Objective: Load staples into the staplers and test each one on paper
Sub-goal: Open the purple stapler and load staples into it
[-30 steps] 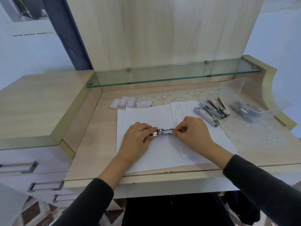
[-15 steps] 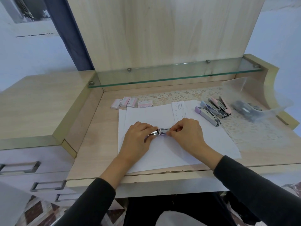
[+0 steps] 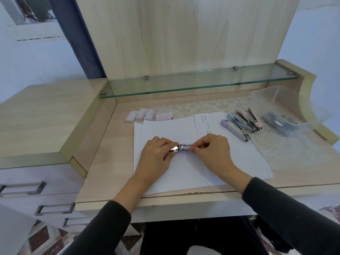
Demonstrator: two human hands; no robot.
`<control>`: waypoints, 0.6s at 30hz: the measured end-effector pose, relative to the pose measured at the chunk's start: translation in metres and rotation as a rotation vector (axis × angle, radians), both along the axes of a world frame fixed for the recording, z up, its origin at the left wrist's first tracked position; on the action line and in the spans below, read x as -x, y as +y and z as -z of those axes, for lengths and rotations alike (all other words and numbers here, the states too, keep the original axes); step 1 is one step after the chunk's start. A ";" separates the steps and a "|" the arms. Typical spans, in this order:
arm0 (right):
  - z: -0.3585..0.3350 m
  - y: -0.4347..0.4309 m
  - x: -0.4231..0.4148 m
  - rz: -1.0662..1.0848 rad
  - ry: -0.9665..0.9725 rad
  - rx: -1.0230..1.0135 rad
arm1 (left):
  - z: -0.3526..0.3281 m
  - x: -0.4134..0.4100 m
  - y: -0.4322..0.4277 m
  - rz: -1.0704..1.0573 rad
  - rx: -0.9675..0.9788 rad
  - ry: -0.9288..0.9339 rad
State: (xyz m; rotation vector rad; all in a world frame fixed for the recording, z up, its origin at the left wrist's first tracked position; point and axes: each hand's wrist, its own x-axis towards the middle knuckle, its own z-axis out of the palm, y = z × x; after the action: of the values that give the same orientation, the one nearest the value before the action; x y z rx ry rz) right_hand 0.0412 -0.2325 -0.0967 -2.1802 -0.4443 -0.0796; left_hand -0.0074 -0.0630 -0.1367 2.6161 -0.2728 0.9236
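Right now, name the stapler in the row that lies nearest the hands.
The lilac stapler, leftmost in the row: it lies closest to the right hand, while the blue stapler and pink staplers sit behind it.

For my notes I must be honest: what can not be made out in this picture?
Head view only.
1. Stapler: left hand and right hand hold and cover its ends; staples inside cannot be seen.
2. Clear tub: dark items within, blurred by its wall.
3. Paper strip: print too small to read.
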 end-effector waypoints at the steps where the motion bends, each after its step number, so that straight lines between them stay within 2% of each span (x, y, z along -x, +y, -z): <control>1: 0.000 0.001 0.000 -0.007 -0.006 0.007 | 0.000 0.000 0.000 0.000 -0.001 0.001; 9: 0.001 0.002 -0.009 0.044 -0.010 0.005 | -0.001 0.001 -0.001 -0.003 0.001 0.006; 12: -0.003 -0.001 -0.014 0.034 -0.013 0.084 | 0.000 0.001 -0.001 -0.014 0.001 0.004; 18: -0.015 -0.008 -0.018 -0.122 -0.084 0.255 | -0.001 0.001 -0.001 -0.002 0.004 0.007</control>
State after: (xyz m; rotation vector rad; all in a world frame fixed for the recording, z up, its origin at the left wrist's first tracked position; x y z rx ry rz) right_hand 0.0594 -0.2404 -0.0821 -2.4000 -0.6649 -0.0503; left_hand -0.0081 -0.0643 -0.1354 2.6161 -0.2663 0.9149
